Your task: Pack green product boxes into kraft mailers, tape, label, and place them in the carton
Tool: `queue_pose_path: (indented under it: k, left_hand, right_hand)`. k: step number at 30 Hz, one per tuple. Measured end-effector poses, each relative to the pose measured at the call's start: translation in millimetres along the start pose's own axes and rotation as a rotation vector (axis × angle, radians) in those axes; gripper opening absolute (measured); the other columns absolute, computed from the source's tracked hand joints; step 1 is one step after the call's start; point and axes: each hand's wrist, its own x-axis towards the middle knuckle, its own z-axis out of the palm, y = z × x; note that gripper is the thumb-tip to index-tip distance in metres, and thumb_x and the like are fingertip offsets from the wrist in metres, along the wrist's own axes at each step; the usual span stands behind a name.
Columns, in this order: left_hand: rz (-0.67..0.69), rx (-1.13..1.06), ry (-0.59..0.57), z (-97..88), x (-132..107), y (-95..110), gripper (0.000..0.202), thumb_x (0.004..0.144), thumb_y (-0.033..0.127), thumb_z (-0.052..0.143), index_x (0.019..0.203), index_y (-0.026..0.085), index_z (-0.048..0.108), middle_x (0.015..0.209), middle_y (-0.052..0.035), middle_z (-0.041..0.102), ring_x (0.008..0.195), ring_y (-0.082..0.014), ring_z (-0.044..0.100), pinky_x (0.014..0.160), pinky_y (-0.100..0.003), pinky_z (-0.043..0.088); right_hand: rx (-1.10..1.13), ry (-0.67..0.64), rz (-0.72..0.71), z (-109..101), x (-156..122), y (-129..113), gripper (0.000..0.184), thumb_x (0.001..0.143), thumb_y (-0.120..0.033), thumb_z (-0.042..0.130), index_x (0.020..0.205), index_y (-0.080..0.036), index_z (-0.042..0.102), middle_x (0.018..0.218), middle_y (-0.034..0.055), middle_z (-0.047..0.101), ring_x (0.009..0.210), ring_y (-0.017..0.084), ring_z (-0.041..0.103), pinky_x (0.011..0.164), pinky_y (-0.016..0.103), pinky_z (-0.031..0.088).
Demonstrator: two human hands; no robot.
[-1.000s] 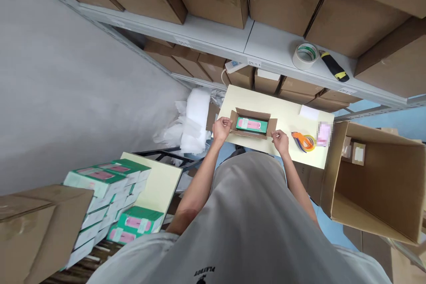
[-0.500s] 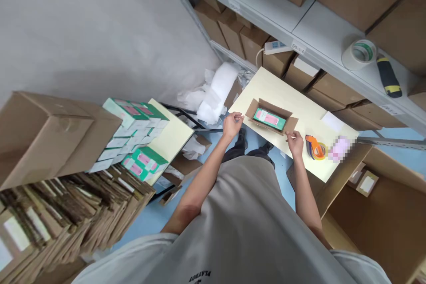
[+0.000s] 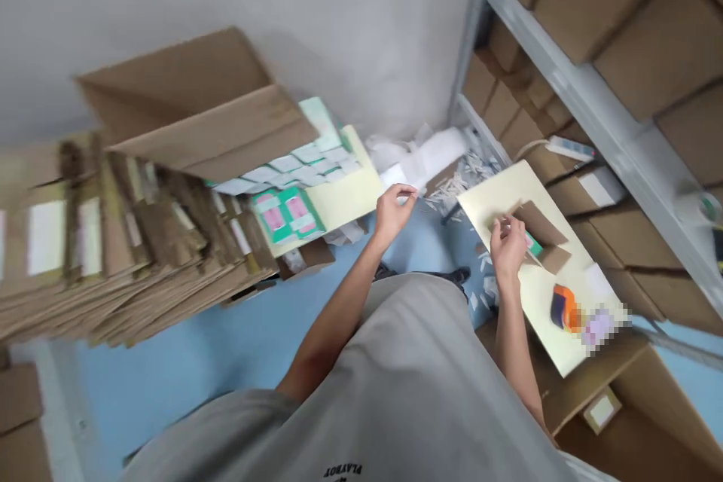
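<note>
My left hand [image 3: 392, 212] is over the gap between the two tables, thumb and fingertips pinched together. Whether anything thin is between them is too small to make out. My right hand [image 3: 508, 245], fingers bent together, is at the near side of a small open carton [image 3: 543, 224] and covers part of it. A pale speck shows at its fingertips. Inside the carton lies a green and pink box [image 3: 532, 244], mostly hidden by the hand. An orange tape dispenser [image 3: 565, 309] stands on the same table [image 3: 556, 346], beside a blurred-out purple item [image 3: 599, 327].
On the left table [image 3: 353, 192] are stacked green and white boxes [image 3: 288, 215] and a large open carton [image 3: 215, 128]. Flattened cardboard [image 3: 169, 256] is piled at left. Shelving [image 3: 599, 83] with brown cartons stands right. White wrapping [image 3: 443, 151] lies behind; an open carton [image 3: 672, 407] is lower right.
My view has turned left, so the carton table sits farther right. My left hand is now away from the carton table; my right hand has moved from the carton's right end to its near side.
</note>
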Motion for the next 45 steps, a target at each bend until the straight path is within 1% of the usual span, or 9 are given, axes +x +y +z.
queue_pose_path:
  k: [5,9,14,18,24,31,34,39,45]
  left_hand:
    - [-0.014,-0.091,0.289,-151.7,-14.7,-37.2,0.008,0.100,0.025,0.070,0.103,0.022,0.076,0.113,-0.0067,0.085,0.111,-0.0232,0.081,0.111,-0.040,0.064]
    - [-0.117,-0.113,0.442,-239.9,-44.2,-67.2,0.006,0.099,0.027,0.069,0.102,0.024,0.073,0.111,-0.0058,0.084,0.112,-0.0235,0.081,0.109,-0.040,0.066]
    - [-0.206,-0.226,0.565,-285.7,-90.2,-94.7,0.012,0.096,0.035,0.073,0.102,0.025,0.074,0.107,-0.0063,0.083,0.109,-0.0242,0.080,0.106,-0.041,0.066]
    - [-0.281,-0.321,0.614,-289.0,-116.2,-110.3,0.024,0.093,0.045,0.076,0.101,0.022,0.076,0.106,-0.0084,0.084,0.105,-0.0249,0.081,0.106,-0.044,0.066]
    - [-0.308,-0.388,0.651,-289.0,-133.8,-116.5,0.029,0.092,0.049,0.078,0.099,0.021,0.077,0.104,-0.0082,0.084,0.104,-0.0237,0.081,0.106,-0.042,0.065]
    - [-0.363,-0.337,0.778,-276.8,-183.5,-116.9,0.019,0.096,0.037,0.073,0.103,0.020,0.077,0.105,-0.0073,0.083,0.105,-0.0219,0.080,0.104,-0.038,0.065]
    - [-0.422,-0.327,0.787,-255.9,-215.3,-115.1,0.018,0.098,0.035,0.069,0.104,0.021,0.077,0.106,-0.0071,0.083,0.105,-0.0216,0.079,0.104,-0.038,0.064]
    - [-0.571,-0.244,0.595,-220.7,-261.0,-111.7,0.036,0.110,0.046,0.054,0.108,0.020,0.078,0.114,-0.0095,0.084,0.109,-0.0226,0.078,0.101,-0.035,0.063]
    - [-0.823,-0.160,0.364,-215.5,-306.3,-143.4,0.038,0.104,0.044,0.070,0.132,0.020,0.077,0.136,-0.0102,0.083,0.114,-0.0249,0.080,0.105,-0.034,0.060]
  right_hand:
    - [0.119,-0.232,-0.403,60.5,-19.4,-185.8,0.047,0.118,-0.050,0.041,0.142,-0.020,0.068,0.132,0.0176,0.073,0.087,0.025,0.073,0.095,0.043,0.065]
    - [0.153,-0.391,-0.731,109.0,-20.3,-335.2,0.050,0.120,-0.047,0.036,0.160,-0.026,0.058,0.156,0.0172,0.063,0.107,0.027,0.077,0.103,0.043,0.066]
    - [-0.008,-0.491,-0.945,189.5,17.8,-483.6,0.062,0.119,-0.031,0.041,0.179,-0.023,0.033,0.176,0.0207,0.042,0.134,0.037,0.071,0.107,0.055,0.064]
    - [-0.327,-0.538,-0.924,219.6,25.2,-526.3,0.050,0.116,-0.018,0.043,0.165,-0.019,0.054,0.156,0.0208,0.062,0.120,0.031,0.076,0.103,0.048,0.061]
    - [-0.398,-0.346,-0.981,163.6,-21.7,-479.0,0.040,0.117,-0.018,0.041,0.145,-0.023,0.070,0.142,0.0141,0.071,0.103,0.022,0.075,0.078,0.028,0.055]
    - [-0.076,-0.149,-1.047,78.9,-93.2,-334.9,0.027,0.114,-0.019,0.057,0.122,-0.027,0.082,0.118,0.0062,0.078,0.092,0.013,0.076,0.069,0.021,0.052]
    - [0.011,-0.277,-1.052,57.9,-123.3,-265.5,0.027,0.111,-0.014,0.062,0.118,-0.028,0.084,0.112,0.0045,0.079,0.092,0.012,0.078,0.073,0.020,0.056]
    - [-0.041,-0.597,-1.044,47.9,-173.0,-168.3,0.027,0.113,-0.017,0.060,0.120,-0.025,0.085,0.109,0.0046,0.079,0.088,0.012,0.080,0.068,0.017,0.056]
    - [-0.219,-0.996,-0.932,83.1,-219.8,-129.3,0.033,0.115,-0.023,0.056,0.129,-0.026,0.085,0.115,0.0067,0.079,0.088,0.014,0.079,0.067,0.020,0.053]
